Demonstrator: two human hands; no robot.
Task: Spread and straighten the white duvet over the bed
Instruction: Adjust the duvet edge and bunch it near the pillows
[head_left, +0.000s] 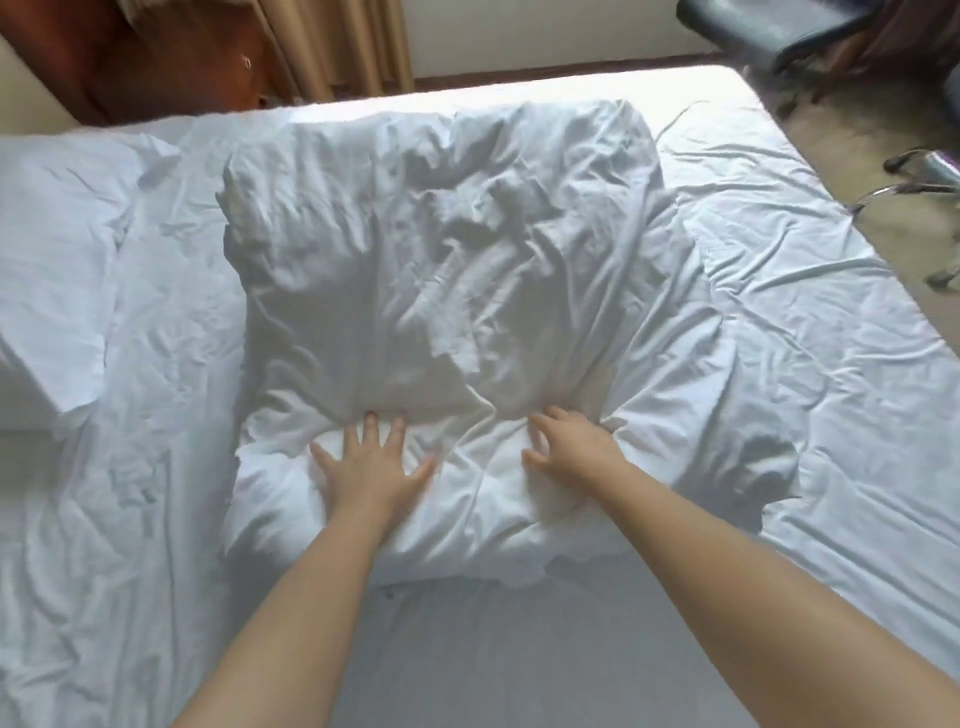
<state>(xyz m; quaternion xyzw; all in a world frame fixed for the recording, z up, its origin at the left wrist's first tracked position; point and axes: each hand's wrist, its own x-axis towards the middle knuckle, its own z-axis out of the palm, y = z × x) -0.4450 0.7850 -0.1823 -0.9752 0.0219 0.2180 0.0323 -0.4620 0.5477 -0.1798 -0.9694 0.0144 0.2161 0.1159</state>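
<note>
One bunched white fabric duvet (447, 291) lies mid-bed. One white-sheeted bed (810, 332) fills the scene. Two bare hands: left (371, 460), right (569, 447). One white pillow (49, 291) at far left. One dark padded chair (769, 31) far right. One tan curtain (343, 47) at the far side.

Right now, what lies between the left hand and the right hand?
In the head view, only wrinkled white duvet lies between the left hand and the right hand; both press on it, fingers spread, with a puckered fold between them.
</note>
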